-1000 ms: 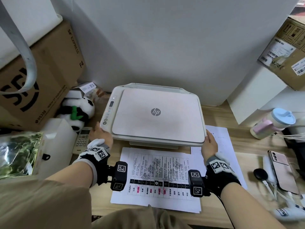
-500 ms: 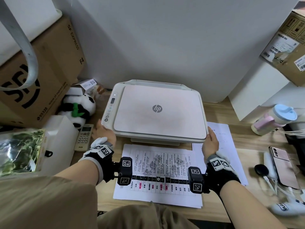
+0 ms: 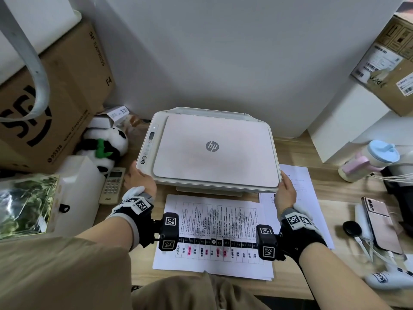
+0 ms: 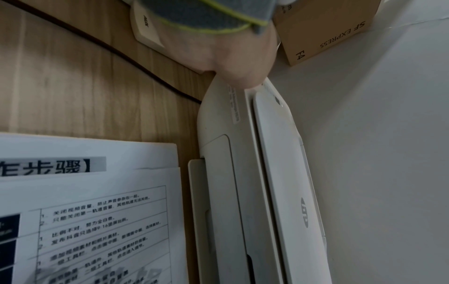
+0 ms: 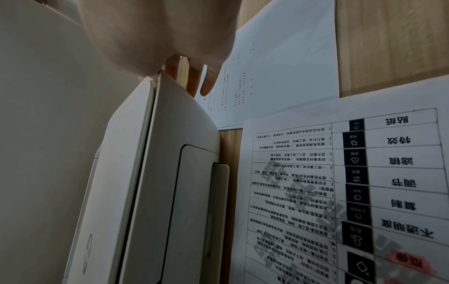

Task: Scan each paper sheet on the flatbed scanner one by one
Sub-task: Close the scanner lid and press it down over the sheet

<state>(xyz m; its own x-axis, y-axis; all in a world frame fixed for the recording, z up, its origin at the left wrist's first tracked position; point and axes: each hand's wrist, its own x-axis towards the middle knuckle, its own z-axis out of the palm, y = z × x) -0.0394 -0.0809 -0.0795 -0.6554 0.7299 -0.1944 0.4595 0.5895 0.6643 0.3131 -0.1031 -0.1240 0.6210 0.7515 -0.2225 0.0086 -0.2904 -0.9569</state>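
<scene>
Scanner (image 3: 207,153) sits at 12 o'clock on the desk (image 3: 335,191), lid shut. My left hand (image 3: 139,181) grips its near left corner and my right hand (image 3: 285,193) grips its near right corner, fingers curled round the edge. Paper sheets (image 3: 214,231) lie at 6 o'clock, just in front of the scanner. One more sheet (image 3: 299,182) lies at 3 o'clock, partly under it.

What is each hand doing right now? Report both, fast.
Left hand: grips the front-left corner of the HP scanner.
Right hand: grips the scanner's front-right corner, fingers curled under the edge.
</scene>
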